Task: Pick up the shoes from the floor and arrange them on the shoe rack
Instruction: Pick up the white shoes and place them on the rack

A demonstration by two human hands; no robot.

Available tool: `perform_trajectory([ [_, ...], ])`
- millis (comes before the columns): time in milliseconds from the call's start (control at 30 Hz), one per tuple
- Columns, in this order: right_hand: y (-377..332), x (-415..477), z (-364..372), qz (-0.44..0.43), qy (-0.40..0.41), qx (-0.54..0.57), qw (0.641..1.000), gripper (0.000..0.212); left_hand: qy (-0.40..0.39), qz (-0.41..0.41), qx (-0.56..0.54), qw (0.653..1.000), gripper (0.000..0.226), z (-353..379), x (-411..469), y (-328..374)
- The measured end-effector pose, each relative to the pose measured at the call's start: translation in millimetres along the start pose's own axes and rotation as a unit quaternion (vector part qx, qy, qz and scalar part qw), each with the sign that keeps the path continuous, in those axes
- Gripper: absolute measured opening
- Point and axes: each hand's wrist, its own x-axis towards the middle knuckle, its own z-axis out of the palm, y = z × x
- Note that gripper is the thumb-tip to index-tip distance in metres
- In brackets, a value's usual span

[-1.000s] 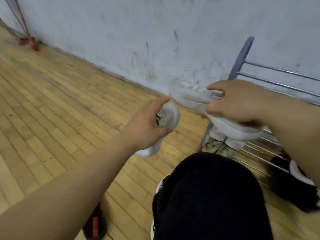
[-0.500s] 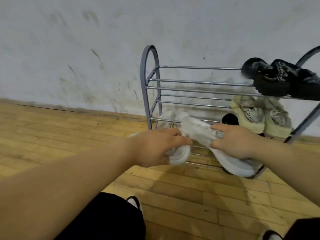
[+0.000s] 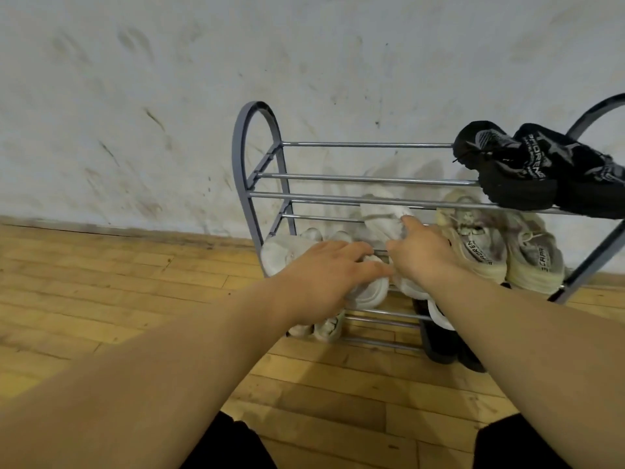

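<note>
Setting a pair of white sneakers onto the middle shelf of the grey metal shoe rack (image 3: 260, 154) right now, so I'd call this mostly done. The left hand (image 3: 324, 275) is wrapped over the left white sneaker (image 3: 367, 292), and the right hand (image 3: 422, 255) grips the right white sneaker (image 3: 385, 221), which pokes toe-first between the rails. Both look like they're touching the shelf bars, but neither hand has let go yet.

Already on the rack: the black sneakers (image 3: 527, 170) up top on the right, the cream sneakers (image 3: 500, 248) on the middle shelf just beside the right hand, another pale pair (image 3: 287, 252) at the left end, and some white shoes (image 3: 324, 328) plus a dark shoe (image 3: 439, 343) down on the bottom shelf.

The wooden floor (image 3: 135, 299) in view has no loose shoes on it. Can't tell what's outside the frame though, so probably just releasing and straightening left.
</note>
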Motion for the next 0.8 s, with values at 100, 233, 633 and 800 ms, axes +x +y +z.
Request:
perform_trajectory([
  [100, -2, 17, 6, 0.008, 0.028, 0.011, 1.000, 0.061, -0.005, 0.017, 0.010, 1.000, 0.072, 4, 15, 3],
  [233, 1, 24, 5, -0.011, -0.030, -0.021, 0.999, 0.076, -0.014, 0.042, 0.022, 0.999, 0.072, 7, 20, 7],
  [633, 1, -59, -51, -0.127, -0.224, 0.262, 0.930, 0.040, 0.019, 0.136, 0.015, 0.990, 0.076, -9, -23, 35],
  [800, 10, -76, -56, -0.092, -0.334, 0.322, 0.881, 0.046, 0.066, 0.193, 0.021, 0.979, 0.069, -23, -32, 62],
])
